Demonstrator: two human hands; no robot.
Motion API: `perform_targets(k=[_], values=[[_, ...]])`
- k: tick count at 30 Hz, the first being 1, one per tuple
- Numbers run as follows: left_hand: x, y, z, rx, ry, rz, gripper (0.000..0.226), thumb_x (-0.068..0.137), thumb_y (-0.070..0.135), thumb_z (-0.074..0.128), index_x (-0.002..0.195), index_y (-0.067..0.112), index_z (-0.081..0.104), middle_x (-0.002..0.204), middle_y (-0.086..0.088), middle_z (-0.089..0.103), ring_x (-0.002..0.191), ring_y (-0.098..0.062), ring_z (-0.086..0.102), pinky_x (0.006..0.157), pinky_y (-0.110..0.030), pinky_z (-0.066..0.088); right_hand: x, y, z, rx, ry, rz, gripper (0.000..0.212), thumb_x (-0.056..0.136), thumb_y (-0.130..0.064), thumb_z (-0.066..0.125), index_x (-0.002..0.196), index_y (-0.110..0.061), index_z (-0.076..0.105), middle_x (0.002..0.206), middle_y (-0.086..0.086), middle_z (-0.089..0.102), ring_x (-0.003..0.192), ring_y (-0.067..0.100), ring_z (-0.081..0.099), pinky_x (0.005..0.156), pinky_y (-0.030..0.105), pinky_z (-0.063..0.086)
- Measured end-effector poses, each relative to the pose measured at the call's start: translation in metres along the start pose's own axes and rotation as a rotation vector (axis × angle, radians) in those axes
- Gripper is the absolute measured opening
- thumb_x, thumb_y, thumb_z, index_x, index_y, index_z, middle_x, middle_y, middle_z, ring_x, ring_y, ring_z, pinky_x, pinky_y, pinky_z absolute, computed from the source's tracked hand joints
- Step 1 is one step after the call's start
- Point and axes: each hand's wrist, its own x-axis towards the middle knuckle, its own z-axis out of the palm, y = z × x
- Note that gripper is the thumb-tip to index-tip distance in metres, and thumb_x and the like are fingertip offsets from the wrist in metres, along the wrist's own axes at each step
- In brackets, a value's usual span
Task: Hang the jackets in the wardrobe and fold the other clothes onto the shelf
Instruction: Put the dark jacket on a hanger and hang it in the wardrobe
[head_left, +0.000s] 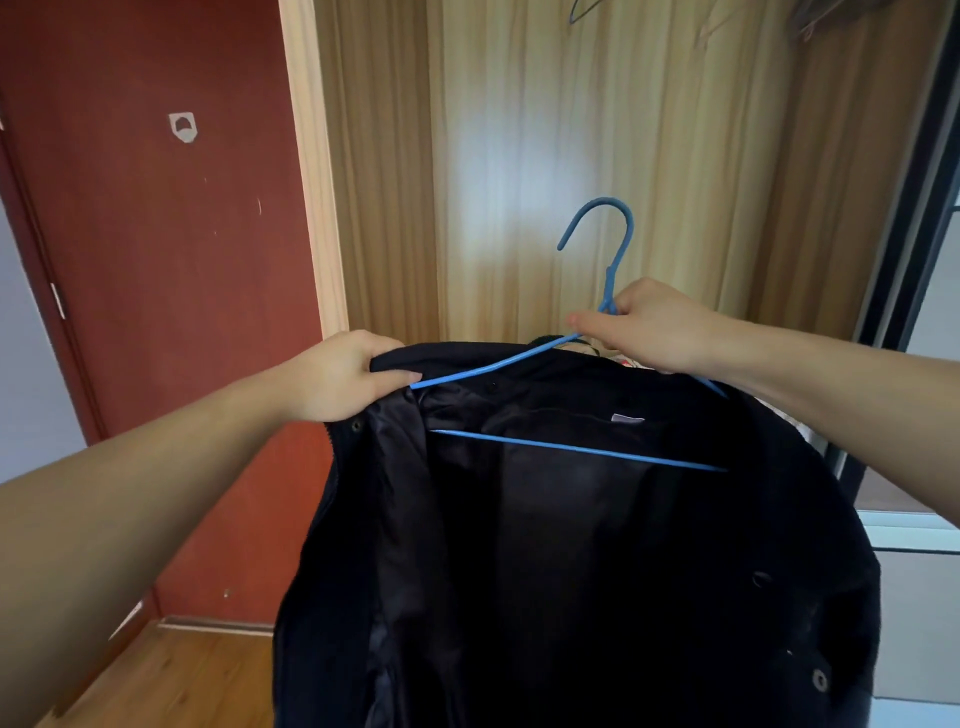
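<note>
While the red-brown door (156, 260) is standing at the far left, the left hand (337, 376) is gripping the shoulder of the black lined jacket (571, 545). The jacket is hanging open in front of the light wooden wardrobe (519, 156). The right hand (649, 325) is pinching the neck of the thin blue wire hanger (571, 449) inside it.

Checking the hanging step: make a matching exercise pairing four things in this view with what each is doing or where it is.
1. left hand
2. right hand
3. blue hanger
4. black jacket

A. grips the hanger's neck
B. draped open, lining showing
C. grips the jacket's shoulder
D. partly inside the jacket

Pairs: 1-C, 2-A, 3-D, 4-B
</note>
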Motion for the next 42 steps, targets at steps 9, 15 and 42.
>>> perform_targets(k=[9,15,42], values=[[-0.002,0.014,0.002,0.037,-0.215,-0.114,0.027,0.096,0.041,0.053,0.091,0.021,0.071,0.087,0.001,0.069,0.068,0.000,0.061,0.061,-0.007,0.042,-0.013,-0.002,-0.002,0.075,0.017,0.077,0.049,0.090,-0.040,0.061,0.056,-0.014,0.037,0.044,0.001,0.028,0.030,0.012,0.023,0.032,0.016,0.024],[0.018,0.036,0.013,-0.032,-0.065,0.005,0.022,0.096,0.043,0.054,0.084,0.034,0.070,0.075,0.020,0.070,0.072,0.008,0.064,0.066,-0.010,0.044,-0.015,-0.006,-0.006,0.183,0.011,0.138,0.046,0.091,-0.042,0.061,0.060,-0.014,0.041,0.036,-0.003,0.030,0.028,0.014,0.024,0.035,0.019,0.023],[0.047,0.102,0.062,0.224,0.273,0.473,0.034,0.087,0.028,0.052,0.117,0.021,0.066,0.107,0.001,0.071,0.100,-0.021,0.064,0.088,-0.037,0.050,-0.021,-0.019,-0.019,0.575,-0.182,0.291,0.021,0.083,-0.023,0.053,0.066,-0.016,0.043,0.050,-0.006,0.027,0.038,0.008,0.015,0.036,0.016,0.013]])
